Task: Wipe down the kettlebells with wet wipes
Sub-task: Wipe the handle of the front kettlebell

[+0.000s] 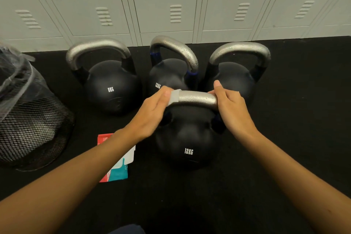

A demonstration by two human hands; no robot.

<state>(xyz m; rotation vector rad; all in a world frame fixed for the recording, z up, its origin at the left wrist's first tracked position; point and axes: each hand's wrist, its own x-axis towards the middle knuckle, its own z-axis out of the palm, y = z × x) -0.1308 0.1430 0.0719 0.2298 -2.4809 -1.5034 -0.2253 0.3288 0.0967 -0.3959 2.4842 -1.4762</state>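
A black 12KG kettlebell (188,138) with a silver handle stands nearest me on the black floor. My left hand (152,110) grips the left end of that handle through a white wet wipe (175,96). My right hand (229,104) grips the handle's right end, thumb raised. Behind it stand three more black kettlebells: an 8KG one (112,87) at the left, a 12KG one (169,74) in the middle, and a third (235,78) at the right. Their silver handles show water droplets.
A red, white and teal wipes packet (119,167) lies on the floor under my left forearm. A black mesh bin (32,119) lined with a clear bag stands at the left. Grey lockers (171,5) run along the back wall.
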